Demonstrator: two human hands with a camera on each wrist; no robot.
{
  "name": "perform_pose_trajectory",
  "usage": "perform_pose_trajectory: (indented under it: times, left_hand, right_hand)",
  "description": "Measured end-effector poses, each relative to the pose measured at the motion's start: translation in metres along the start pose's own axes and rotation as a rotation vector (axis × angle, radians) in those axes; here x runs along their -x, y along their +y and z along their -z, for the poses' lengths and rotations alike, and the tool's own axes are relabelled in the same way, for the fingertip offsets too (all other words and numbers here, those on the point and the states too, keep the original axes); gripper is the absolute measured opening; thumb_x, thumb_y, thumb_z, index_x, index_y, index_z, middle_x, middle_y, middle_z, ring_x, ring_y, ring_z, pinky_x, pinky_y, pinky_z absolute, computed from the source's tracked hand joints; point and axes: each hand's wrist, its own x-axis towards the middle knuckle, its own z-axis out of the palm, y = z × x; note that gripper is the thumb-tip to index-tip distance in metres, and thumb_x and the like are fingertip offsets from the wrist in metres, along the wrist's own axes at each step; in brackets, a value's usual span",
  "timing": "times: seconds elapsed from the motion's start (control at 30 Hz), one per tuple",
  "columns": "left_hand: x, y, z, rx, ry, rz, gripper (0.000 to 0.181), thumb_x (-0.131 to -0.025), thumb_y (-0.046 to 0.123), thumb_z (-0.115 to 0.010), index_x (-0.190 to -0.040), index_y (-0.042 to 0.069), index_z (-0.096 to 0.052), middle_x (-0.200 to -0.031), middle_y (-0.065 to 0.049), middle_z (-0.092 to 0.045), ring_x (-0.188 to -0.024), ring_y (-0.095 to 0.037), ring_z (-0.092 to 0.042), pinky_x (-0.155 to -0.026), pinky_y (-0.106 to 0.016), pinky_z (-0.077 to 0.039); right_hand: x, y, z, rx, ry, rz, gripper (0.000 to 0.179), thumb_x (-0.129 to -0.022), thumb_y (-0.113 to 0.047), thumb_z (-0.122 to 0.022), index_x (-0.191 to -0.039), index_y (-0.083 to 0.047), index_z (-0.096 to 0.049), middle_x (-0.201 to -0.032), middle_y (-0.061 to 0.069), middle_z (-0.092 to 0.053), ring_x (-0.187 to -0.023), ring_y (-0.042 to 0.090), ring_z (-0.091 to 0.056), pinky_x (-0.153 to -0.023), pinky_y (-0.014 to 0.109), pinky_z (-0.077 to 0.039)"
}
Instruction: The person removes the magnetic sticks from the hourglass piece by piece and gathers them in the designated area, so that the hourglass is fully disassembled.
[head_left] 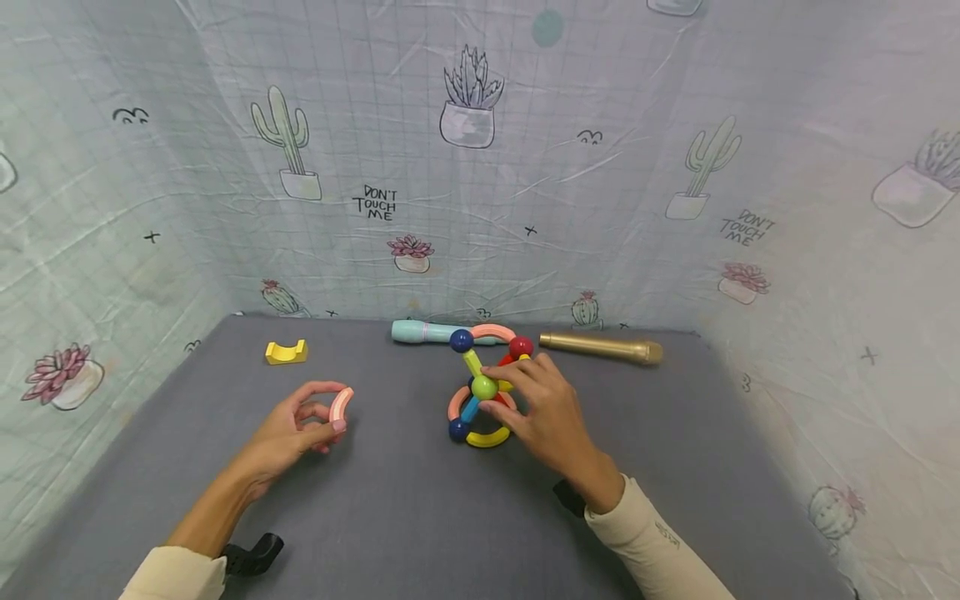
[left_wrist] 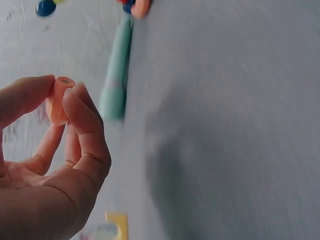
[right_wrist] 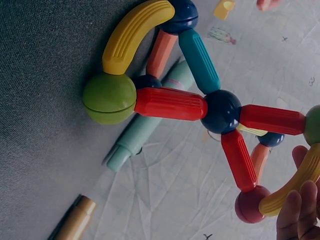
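Far left on the grey worktop (head_left: 405,517), a yellow saddle-shaped block (head_left: 287,353) sits beyond the left hand (head_left: 291,431). That hand's fingers are narrow, pinching a pink curved piece (head_left: 341,405) — its long axis runs up the head view, the top leaning right, one end tucked by the thumb.

Now across the gap: the ball-and-rod structure (right_wrist: 222,111) lies to the right of that piece, well apart. Here's the key relation — up top, the navy ball (head_left: 462,340) and the lime-green ball (head_left: 484,387) have no curved piece showing between them, and that side faces the left hand.

Behind the structure lies a teal handle (head_left: 408,332), partly hidden. The right hand (head_left: 551,408) is the nearer one, coming from the right, its fingers narrow and pinching the lime-green ball at the structure's near side. Far right, a gold handle (head_left: 600,348) lies crosswise beyond that hand.
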Motion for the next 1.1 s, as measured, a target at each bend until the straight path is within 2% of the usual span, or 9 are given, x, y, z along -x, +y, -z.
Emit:
perform_pose_trajectory:
  times: [0.23, 0.53, 0.73, 0.9, 1.1]
  left_hand:
    - [0.027, -0.022, 0.037, -0.096, 0.054, 0.048, 0.066, -0.1, 0.02, -0.076, -0.155, 0.009, -0.042, -0.114, -0.016, -0.071, -0.087, -0.023, -0.076, -0.075, -0.036, -0.062]
    - [0.058, -0.045, 0.073, -0.255, 0.064, 0.128, 0.066, -0.103, 0.019, -0.072, -0.156, -0.002, -0.04, -0.129, -0.028, -0.06, -0.084, -0.018, -0.075, -0.072, -0.034, -0.062]
    - [0.063, -0.048, 0.087, -0.364, 0.079, 0.201, 0.068, -0.103, 0.022, -0.072, -0.156, -0.005, -0.04, -0.128, -0.027, -0.064, -0.085, -0.012, -0.072, -0.07, -0.032, -0.061]
    - [0.061, -0.049, 0.092, -0.398, 0.074, 0.26, 0.072, -0.102, 0.026, -0.073, -0.156, -0.007, -0.039, -0.127, -0.027, -0.064, -0.085, -0.013, -0.07, -0.07, -0.032, -0.06]
    - [0.062, -0.048, 0.094, -0.428, 0.063, 0.254, 0.073, -0.099, 0.023, -0.077, -0.153, -0.009, -0.04, -0.125, -0.03, -0.064, -0.083, -0.015, -0.069, -0.068, -0.033, -0.059]
  right_hand:
    - [0.001, 0.001, 0.0, -0.004, 0.008, 0.002, 0.05, -0.081, -0.036, -0.093, -0.124, -0.016, -0.079, -0.107, 0.0, -0.077, -0.087, 0.014, -0.05, -0.065, 0.025, -0.04]
    - [0.001, 0.001, 0.0, 0.0, 0.002, 0.001, 0.05, -0.081, -0.037, -0.093, -0.124, -0.016, -0.078, -0.107, 0.0, -0.078, -0.088, 0.015, -0.051, -0.065, 0.025, -0.041]
    - [0.001, 0.0, 0.001, -0.009, 0.007, 0.0, 0.05, -0.081, -0.035, -0.093, -0.125, -0.015, -0.078, -0.109, 0.001, -0.078, -0.087, 0.014, -0.05, -0.065, 0.025, -0.04]
    - [0.001, 0.001, 0.003, -0.019, -0.002, -0.008, 0.048, -0.082, -0.033, -0.093, -0.124, -0.015, -0.078, -0.109, 0.0, -0.077, -0.088, 0.014, -0.051, -0.068, 0.026, -0.043]
    - [0.002, 0.002, 0.004, -0.038, 0.006, -0.004, 0.048, -0.081, -0.02, -0.095, -0.125, -0.015, -0.078, -0.115, 0.001, -0.076, -0.093, 0.016, -0.055, -0.073, 0.029, -0.049]
